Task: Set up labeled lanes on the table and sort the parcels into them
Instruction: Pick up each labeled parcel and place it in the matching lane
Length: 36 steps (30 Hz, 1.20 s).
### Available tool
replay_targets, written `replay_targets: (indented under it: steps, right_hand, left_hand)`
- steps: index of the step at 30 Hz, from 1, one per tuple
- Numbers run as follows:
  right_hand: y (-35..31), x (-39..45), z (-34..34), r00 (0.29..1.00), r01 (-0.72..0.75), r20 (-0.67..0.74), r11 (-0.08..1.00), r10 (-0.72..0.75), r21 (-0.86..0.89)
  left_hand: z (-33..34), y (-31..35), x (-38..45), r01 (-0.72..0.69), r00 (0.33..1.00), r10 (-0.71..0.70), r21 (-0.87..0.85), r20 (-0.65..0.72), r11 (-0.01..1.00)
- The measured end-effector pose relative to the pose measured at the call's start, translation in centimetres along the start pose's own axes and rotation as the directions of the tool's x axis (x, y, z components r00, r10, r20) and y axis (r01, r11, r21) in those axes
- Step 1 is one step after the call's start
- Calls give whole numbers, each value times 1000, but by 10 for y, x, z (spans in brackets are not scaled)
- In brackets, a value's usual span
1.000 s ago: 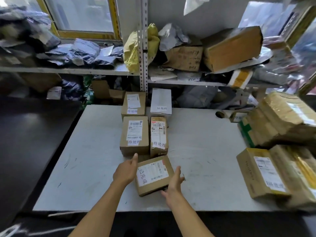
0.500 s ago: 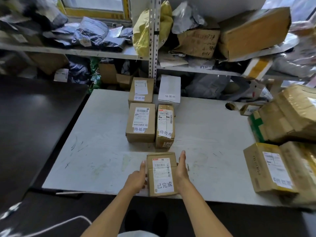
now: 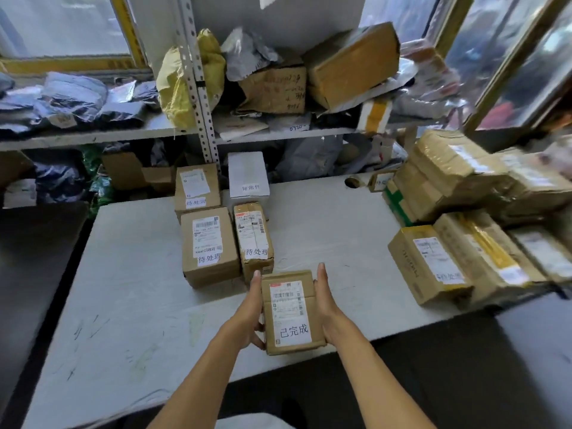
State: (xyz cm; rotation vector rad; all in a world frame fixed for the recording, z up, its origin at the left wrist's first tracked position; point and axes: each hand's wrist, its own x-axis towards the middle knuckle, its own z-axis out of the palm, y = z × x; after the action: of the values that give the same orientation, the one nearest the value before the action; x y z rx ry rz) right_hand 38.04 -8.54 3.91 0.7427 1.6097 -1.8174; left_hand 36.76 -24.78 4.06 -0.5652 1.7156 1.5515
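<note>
Both hands, left [image 3: 251, 308] and right [image 3: 325, 300], pressed the sides of a labelled parcel [image 3: 291, 312] near the surface's [image 3: 130, 305] front edge, behind which three boxes [image 3: 210, 246] stood.

Daylight pours in through the windows [image 3: 62, 24] at top left and right, washing the table [image 3: 325, 230] in soft, even light. Shadows stay faint beside the parcels. The right-hand stack of boxes [image 3: 483, 187] smears with motion blur. Wide-angle bending curves the shelf upright [image 3: 198, 88] and the tabletop's edges. The bottom corners fall dark.
</note>
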Motion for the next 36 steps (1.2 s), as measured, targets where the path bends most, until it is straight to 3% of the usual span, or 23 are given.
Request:
replay_targets:
  steps: [4,9,13,19,22,30,33,36]
  right_hand:
    - [-20,-56,-25,990,113,-93,990,-105,84]
    - [-21,-123,-49,907,301,-360,935,-219,188]
    - [1,-155,-71,840,439,-477,840,-257,319]
    - [35,-210,-101,738,559,-628,746,-248,362]
    - [55,-227,-129,692,611,-678,702,-247,367]
    - [80,-294,-214,629,618,-758,703,-174,352]
    - [92,-322,-256,585,630,-794,709,-167,315]
    - [103,-347,-291,592,635,-788,700,-170,327]
  left_hand:
    - [27,34,-2,-87,987,69,125,144,988]
    - [66,70,-10,-225,942,142,257,305,940]
    - [107,82,-33,-321,876,148,325,460,890]
    - [174,77,-76,-393,783,115,342,611,853]
    - [210,68,-97,-417,746,97,348,658,840]
    - [333,49,-134,-445,749,117,365,652,818]
    - [385,39,-150,-490,720,121,377,684,786]
    - [432,28,-156,-508,710,131,374,692,776]
